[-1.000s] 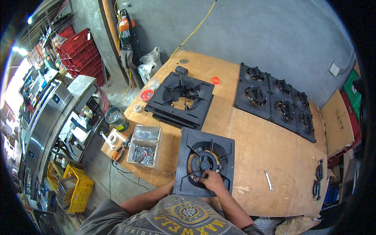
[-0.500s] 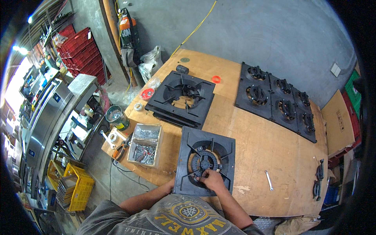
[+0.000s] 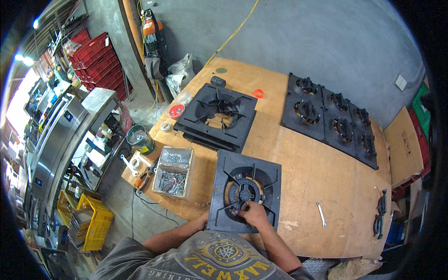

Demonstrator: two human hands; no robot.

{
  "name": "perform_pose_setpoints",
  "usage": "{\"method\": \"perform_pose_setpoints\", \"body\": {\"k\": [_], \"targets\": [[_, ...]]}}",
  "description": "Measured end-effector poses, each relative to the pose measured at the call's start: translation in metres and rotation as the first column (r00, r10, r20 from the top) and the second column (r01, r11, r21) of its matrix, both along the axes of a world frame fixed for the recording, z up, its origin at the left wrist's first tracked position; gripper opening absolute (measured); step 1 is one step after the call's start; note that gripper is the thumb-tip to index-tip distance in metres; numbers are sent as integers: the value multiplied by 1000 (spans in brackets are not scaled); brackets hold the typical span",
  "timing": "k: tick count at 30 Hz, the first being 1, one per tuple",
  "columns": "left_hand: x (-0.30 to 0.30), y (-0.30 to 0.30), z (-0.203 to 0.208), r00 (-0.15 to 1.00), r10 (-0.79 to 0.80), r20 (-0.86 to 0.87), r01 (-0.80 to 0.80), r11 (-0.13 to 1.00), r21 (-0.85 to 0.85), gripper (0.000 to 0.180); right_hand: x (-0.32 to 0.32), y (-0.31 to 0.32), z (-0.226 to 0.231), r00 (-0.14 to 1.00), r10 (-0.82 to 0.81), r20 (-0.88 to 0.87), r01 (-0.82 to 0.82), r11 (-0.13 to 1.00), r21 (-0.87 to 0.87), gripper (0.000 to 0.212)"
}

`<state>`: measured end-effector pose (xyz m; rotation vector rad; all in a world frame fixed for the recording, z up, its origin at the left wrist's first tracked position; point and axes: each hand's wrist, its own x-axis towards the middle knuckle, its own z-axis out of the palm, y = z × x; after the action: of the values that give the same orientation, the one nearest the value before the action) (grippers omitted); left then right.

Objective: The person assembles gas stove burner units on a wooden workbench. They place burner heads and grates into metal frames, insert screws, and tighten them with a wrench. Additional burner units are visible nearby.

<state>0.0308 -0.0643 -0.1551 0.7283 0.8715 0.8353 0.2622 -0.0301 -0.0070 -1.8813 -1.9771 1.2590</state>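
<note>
The person leans over a black square stove frame [image 3: 245,191] lying flat at the near edge of the plywood desk [image 3: 317,163]. The right hand [image 3: 252,213] rests on the round burner ring [image 3: 242,192] in the middle of the frame, its grip curled, with the fingertips [image 3: 239,212] pinched at the ring's near-left rim. Whatever small part they pinch is too small to make out. The left hand [image 3: 204,219] lies at the frame's near-left corner, mostly hidden behind that edge, so its grip cannot be told; it seems to steady the frame.

The step in hand looks like fitting or fastening the burner ring into the frame, probably by seating a small fastener by hand. The next move likely calls for fine finger work at that same spot while the frame is kept from sliding, and then perhaps a tool.

A small wrench [image 3: 321,214] lies on the desk to the right, well apart from the hand. A box of screws [image 3: 173,171] sits just left of the frame. Farther back lie a stack of frames [image 3: 217,116] and a row of finished burners [image 3: 333,119].
</note>
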Motion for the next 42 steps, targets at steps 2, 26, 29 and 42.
{"method": "perform_pose_setpoints", "body": {"k": [2, 26, 29, 42], "targets": [[7, 7, 1, 1000, 0, 8, 0, 1000, -12, 40, -1, -1, -2, 1000, -11, 4, 11, 1000, 13, 43], [-2, -17, 109, 957, 195, 217, -61, 861, -504, 39, -4, 0, 10, 999, -25, -34, 26, 999, 20, 39], [-2, -30, 92, 999, 45, 14, -42, 977, -208, 39, -3, 0, 5, 999, -9, -48, 12, 998, 63, 39], [-30, -10, 116, 184, 326, -927, 371, 851, 373, 24, -2, 0, 12, 1000, -23, 6, 24, 998, -51, 40]]}}
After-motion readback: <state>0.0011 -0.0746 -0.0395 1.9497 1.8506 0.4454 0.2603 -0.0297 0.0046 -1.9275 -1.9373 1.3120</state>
